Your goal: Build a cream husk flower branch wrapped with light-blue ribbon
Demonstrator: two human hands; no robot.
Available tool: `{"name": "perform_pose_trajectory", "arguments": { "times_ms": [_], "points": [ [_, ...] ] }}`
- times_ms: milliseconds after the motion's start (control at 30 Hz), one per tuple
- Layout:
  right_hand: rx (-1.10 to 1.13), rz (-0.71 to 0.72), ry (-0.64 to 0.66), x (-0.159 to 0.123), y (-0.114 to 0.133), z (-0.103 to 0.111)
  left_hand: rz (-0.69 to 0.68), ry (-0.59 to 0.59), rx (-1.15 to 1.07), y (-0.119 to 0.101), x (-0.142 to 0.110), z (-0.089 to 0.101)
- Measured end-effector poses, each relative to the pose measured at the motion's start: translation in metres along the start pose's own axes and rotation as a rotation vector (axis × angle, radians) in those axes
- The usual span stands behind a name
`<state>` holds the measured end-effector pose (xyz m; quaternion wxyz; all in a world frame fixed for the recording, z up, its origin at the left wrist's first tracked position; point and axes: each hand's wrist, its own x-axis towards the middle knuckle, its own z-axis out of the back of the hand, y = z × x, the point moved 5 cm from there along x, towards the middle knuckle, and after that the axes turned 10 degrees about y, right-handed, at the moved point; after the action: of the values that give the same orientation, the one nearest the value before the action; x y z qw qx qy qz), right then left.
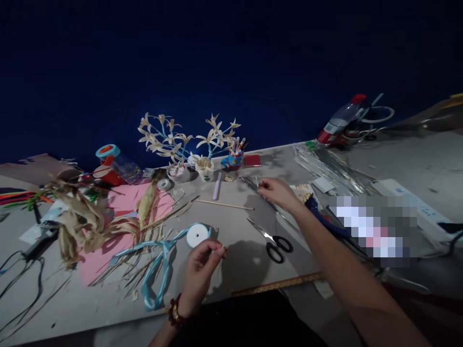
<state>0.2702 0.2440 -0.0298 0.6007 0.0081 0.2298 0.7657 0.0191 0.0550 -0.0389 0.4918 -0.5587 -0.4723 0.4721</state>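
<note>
My left hand point(204, 262) is above the near part of the table, thumb and fingers pinched on a small pale piece too small to name. Beside it lies a white spool point(197, 234) with light blue ribbon point(159, 270) trailing left. My right hand point(277, 192) reaches farther out, fingers closed at a bundle of thin wires point(249, 183); whether a wire is between the fingertips is hidden. Scissors point(272, 239) with black handles lie partly spread between my hands. A thin wooden stick point(226, 205) rests beyond them.
Dried corn husks point(81, 217) and pink paper point(119, 250) cover the left side. Husk flowers in white pots point(205, 171) stand at the back, near a pen mug point(236, 160). A bottle point(336, 123), clear-wrapped strips point(333, 164) and a power strip point(415, 205) are on the right.
</note>
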Motion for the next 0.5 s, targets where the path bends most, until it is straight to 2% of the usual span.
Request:
{"name": "perform_pose_trajectory", "arguments": {
  "times_ms": [133,333,500],
  "points": [
    [0.04,0.061,0.045,0.004,-0.008,0.004,0.021,0.001,-0.023,0.002,0.002,-0.002],
    [-0.022,0.116,0.098,0.017,-0.011,-0.01,0.045,-0.002,-0.039,0.0,0.002,-0.003],
    [-0.064,0.093,0.064,0.028,-0.032,-0.004,0.031,-0.026,-0.052,-0.001,0.001,0.001]
  ]
}}
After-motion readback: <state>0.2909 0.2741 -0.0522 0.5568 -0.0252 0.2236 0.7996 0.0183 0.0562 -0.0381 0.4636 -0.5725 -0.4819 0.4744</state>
